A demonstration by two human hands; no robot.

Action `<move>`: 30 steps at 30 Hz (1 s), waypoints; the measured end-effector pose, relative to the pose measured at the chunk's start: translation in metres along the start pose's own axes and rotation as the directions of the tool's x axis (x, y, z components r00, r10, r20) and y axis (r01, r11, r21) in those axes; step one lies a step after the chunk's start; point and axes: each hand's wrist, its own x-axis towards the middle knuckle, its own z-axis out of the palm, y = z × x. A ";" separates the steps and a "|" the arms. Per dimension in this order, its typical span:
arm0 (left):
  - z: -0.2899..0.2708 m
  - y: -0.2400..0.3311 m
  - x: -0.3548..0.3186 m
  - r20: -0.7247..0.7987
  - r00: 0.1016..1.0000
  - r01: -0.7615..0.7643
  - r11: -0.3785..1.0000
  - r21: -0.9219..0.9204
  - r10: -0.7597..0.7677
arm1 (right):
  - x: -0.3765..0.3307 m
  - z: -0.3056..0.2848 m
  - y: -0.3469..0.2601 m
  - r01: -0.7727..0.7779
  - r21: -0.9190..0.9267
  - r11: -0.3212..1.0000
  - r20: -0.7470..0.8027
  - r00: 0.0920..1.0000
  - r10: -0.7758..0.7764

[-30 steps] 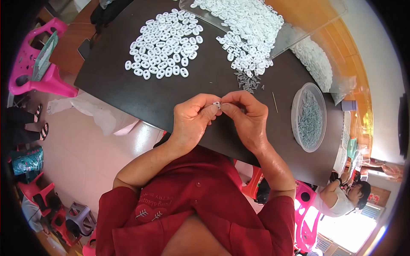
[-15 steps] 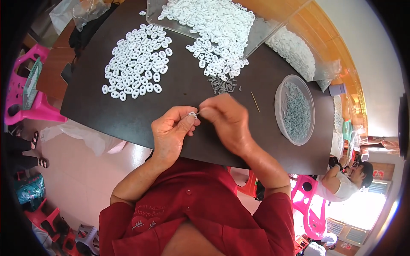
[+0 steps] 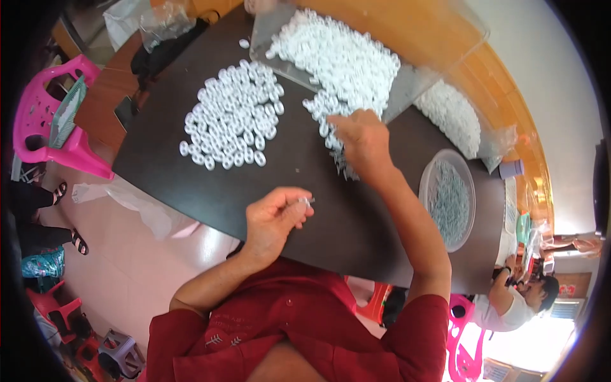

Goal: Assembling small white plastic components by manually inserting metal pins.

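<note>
Pinching 1 small white piece (image 3: 304, 202) in left hand (image 3: 273, 219) near worktop (image 3: 210, 191) edge, reaching right hand (image 3: 361, 141), fingers curled, contents unclear, into far white pile (image 3: 347, 63), likely needing another piece.

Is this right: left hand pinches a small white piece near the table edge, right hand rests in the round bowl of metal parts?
Not quite. In the head view the right hand reaches into the pile of white pieces, not the round bowl of metal parts, which sits untouched. The left hand does pinch a small white piece near the table edge.
</note>
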 end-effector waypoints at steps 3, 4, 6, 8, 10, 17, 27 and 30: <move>-0.001 -0.005 -0.005 0.036 0.999 0.017 0.994 -0.107 -0.013 | 0.009 0.009 -0.001 0.091 -0.052 0.995 0.054 0.995 -0.088; -0.001 -0.005 -0.007 0.035 0.999 0.002 0.994 -0.109 0.002 | 0.011 0.011 -0.001 0.132 -0.077 0.988 0.113 0.986 -0.122; -0.002 -0.007 -0.008 0.041 0.999 0.011 0.990 -0.137 -0.006 | 0.015 0.011 -0.002 0.161 -0.081 0.984 0.099 0.983 -0.152; -0.002 -0.006 -0.007 0.045 0.999 0.005 0.990 -0.138 0.001 | 0.017 0.014 0.001 0.179 -0.074 0.981 0.132 0.977 -0.168; -0.001 -0.004 -0.005 0.045 0.999 0.011 0.990 -0.138 -0.005 | 0.020 0.015 0.002 0.172 -0.070 0.983 0.143 0.977 -0.161; -0.005 -0.005 0.001 0.074 0.997 0.011 0.985 -0.169 0.002 | 0.024 0.001 -0.007 0.050 0.079 0.996 0.133 0.989 -0.060; -0.005 -0.006 -0.003 0.041 0.999 -0.023 0.988 -0.154 0.030 | 0.021 0.018 -0.012 0.093 0.016 0.996 0.196 0.976 -0.094; -0.005 -0.007 -0.004 0.071 0.997 0.010 0.986 -0.168 0.002 | 0.019 0.012 -0.015 0.075 0.057 0.996 0.193 0.978 -0.085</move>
